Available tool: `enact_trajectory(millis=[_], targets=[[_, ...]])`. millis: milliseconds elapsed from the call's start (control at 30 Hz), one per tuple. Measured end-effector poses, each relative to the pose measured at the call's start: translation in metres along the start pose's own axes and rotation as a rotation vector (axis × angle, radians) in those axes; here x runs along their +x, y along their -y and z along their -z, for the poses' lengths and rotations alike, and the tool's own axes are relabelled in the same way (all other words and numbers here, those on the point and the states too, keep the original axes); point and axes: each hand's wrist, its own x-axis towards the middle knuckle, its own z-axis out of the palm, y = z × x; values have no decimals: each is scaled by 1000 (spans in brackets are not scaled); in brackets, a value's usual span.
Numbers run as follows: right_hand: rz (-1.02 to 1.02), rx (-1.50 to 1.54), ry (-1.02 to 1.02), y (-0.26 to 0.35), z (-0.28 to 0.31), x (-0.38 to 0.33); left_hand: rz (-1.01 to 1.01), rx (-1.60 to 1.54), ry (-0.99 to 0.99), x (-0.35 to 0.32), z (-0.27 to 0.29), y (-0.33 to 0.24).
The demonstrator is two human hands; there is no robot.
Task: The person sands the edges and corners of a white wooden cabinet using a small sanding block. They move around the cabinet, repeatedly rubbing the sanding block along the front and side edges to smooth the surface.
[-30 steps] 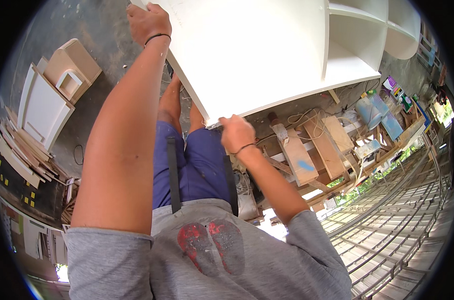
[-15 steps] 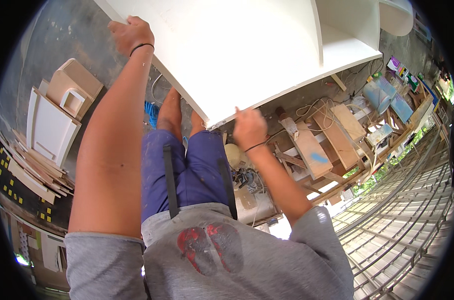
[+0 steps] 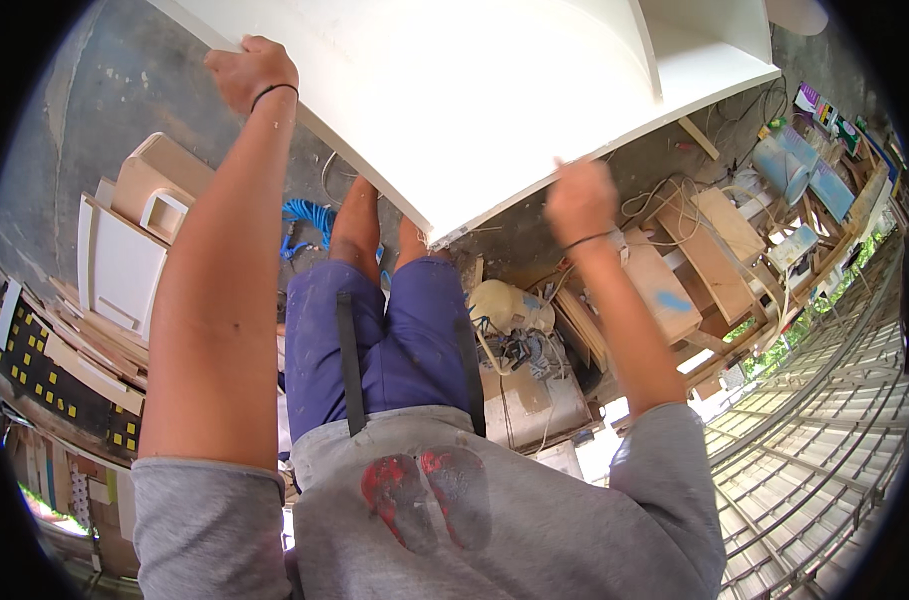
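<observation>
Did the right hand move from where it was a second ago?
Yes. The right hand has moved rightward along the white cabinet's edge, farther from its near corner.

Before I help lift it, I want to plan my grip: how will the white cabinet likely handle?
The cabinet is probably stiff, given its boxy compartment. It may be heavy and awkward, since it runs past the picture's top edge. Its smooth white face could feel slippery.

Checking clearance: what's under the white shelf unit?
The person's lower legs disappear beneath the left edge of the white shelf unit; a wooden strip shows just past its lower right edge. The feet and anything deeper underneath are covered.
</observation>
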Motion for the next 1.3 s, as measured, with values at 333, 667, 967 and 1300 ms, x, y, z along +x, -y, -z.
enact_trajectory(millis=[333,667,967,1300], targets=[[-82,309,69,88,8,-24,-13,-14,3,-2,2,0],[-19,184,19,44,0,-18,11,-25,13,-2,4,-2],[-98,191,137,45,20,12,25,0,29,1,1,0],[57,54,596,131,9,-8,35,10,57,1,-2,-4]])
